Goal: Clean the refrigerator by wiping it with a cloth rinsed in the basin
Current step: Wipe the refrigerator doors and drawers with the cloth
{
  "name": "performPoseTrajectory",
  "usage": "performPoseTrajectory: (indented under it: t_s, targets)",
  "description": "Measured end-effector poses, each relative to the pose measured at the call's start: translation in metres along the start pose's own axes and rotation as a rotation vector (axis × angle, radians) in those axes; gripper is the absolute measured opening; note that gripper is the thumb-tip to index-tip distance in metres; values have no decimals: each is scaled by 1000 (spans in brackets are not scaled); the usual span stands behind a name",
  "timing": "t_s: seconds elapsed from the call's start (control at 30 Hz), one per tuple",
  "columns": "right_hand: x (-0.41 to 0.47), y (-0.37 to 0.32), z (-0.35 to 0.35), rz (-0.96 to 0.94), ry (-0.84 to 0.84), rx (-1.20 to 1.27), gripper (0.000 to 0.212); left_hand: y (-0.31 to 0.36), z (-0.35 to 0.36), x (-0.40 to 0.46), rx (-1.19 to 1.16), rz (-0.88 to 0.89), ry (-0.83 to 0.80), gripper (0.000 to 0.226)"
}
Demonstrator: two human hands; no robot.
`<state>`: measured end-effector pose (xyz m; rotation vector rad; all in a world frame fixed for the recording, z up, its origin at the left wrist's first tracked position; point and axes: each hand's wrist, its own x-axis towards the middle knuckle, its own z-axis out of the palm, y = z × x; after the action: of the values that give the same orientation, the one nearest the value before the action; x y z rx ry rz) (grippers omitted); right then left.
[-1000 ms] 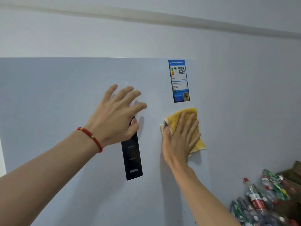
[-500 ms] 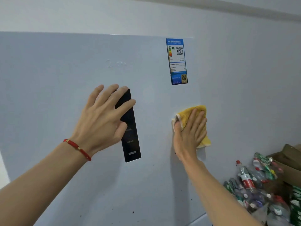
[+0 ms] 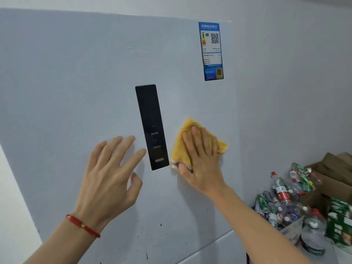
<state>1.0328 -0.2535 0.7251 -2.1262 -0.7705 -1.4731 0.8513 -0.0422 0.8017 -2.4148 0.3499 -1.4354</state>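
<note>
The right hand presses the yellow cloth flat, right of the black control panel; the left hand (fingers spread, holding nothing) likely steadies the refrigerator door.

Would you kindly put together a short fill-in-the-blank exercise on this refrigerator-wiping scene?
1. The right hand presses a cloth whose colour is ____ against the refrigerator door.
2. The cloth lies to the ____ of the black control panel.
3. The left hand has a ____ bracelet at its wrist.
4. The blue label sits ____ the cloth.

Missing words: yellow; right; red; above
</note>
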Motion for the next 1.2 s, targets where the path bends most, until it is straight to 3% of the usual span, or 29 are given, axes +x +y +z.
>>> performPoseTrajectory:
  t_s: [0.13, 0.23, 0.3, 0.37, 0.43, 0.57, 0.63, 0.77, 0.87, 0.97, 1.03, 1.2]
  targets:
    - [-13, 39, 5, 544, 19, 175, 81, -7, 0, -7, 131, 17, -116, 53]
    - [-5, 9, 12, 911, 108, 295, 79, -12, 0, -10, 168, 33, -156, 57]
    - [1, -29, 17, 1033, 107, 319, 76, -13, -1, -9, 167, 30, -155, 57]
    - [-5, -72, 20, 886, 45, 269, 77, -14, 0, -10, 169, 30, -149, 58]
    - [-22, -98, 20, 596, -59, 209, 78, -13, 1, -12, 166, 15, -129, 57]
    - [-35, -47, 6, 150, -124, 27, 80, -3, 6, -5, 130, 51, -70, 56]
    - [-30, -5, -1, 190, -111, 0, 82, 4, 7, 3, 111, 83, -58, 56]
    - [-24, 50, -5, 681, -53, 228, 83, 12, 9, 7, 102, 105, -56, 56]
    - [-46, 50, 3, 919, -38, 363, 83, 11, 10, 8, 98, 110, -57, 55]
    - [-65, 16, 10, 1022, -77, 391, 82, 11, 12, 9, 102, 99, -68, 55]
    - [-57, -4, 9, 981, -120, 383, 78, 14, 14, 11, 106, 101, -74, 54]
    - [-7, -19, -8, 461, -124, 248, 76, 28, 18, 23, 79, 105, -59, 50]
